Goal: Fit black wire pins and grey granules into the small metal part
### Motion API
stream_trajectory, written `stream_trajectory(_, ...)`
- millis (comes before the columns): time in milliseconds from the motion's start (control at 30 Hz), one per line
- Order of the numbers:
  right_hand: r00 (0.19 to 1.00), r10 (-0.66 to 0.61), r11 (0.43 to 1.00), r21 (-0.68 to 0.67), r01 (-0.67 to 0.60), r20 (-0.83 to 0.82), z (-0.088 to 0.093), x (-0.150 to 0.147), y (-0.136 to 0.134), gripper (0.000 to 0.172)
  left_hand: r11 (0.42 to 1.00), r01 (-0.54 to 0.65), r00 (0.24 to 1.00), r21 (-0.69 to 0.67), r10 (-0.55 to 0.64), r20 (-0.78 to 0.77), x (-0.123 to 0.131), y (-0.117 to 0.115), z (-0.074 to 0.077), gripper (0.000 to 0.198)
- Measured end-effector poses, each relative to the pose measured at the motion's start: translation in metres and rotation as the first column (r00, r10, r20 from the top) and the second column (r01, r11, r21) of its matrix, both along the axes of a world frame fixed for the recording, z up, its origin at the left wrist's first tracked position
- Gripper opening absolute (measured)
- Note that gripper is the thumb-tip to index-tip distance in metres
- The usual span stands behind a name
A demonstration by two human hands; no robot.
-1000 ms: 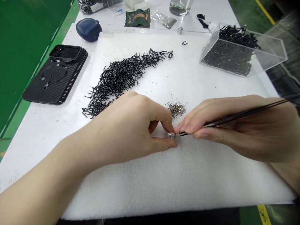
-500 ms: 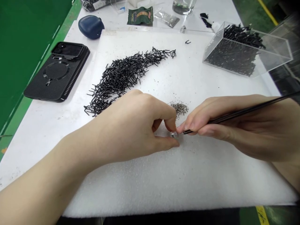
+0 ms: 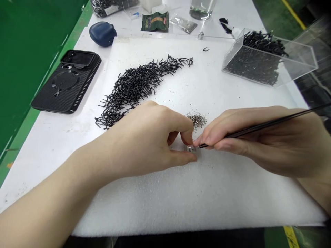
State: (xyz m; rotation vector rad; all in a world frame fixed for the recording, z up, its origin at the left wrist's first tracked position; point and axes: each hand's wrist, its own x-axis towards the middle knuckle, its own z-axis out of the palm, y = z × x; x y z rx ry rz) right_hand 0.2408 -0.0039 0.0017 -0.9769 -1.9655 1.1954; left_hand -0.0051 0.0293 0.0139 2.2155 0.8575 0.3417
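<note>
My left hand [image 3: 150,137] pinches a small silver metal part [image 3: 191,148] between thumb and index finger, low over the white foam sheet [image 3: 165,203]. Closed around slim black tweezers [image 3: 248,130], my right hand [image 3: 269,141] comes in from the right. The tweezers' tip meets the metal part or lies right beside it; I cannot tell which. Just beyond my fingertips is a little heap of tiny metallic bits [image 3: 197,120]. A long pile of short, bent black pieces [image 3: 137,81] spreads behind my left hand, which hides its near edge.
A clear box [image 3: 269,63] of black pieces stands at the back right. To the left lie a black phone [image 3: 67,82] and a dark blue case [image 3: 102,33]. Along the back are a green packet [image 3: 155,21], a small clear bag [image 3: 184,24] and a glass [image 3: 202,9].
The whole view has shifted slightly. Both hands keep nearly the same pose, with the metal part and the tweezers' tip still together.
</note>
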Motion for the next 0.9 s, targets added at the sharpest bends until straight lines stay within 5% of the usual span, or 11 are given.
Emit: stream_trajectory(900, 0.998, -0.046, 0.999, -0.005, 0.046, 0.033, 0.0013, 0.0006, -0.0024, 0.013, 1.000, -0.015, 1.000, -0.007, 0.015, -0.020, 0.0015, 0.0004, 0.0005, 0.007)
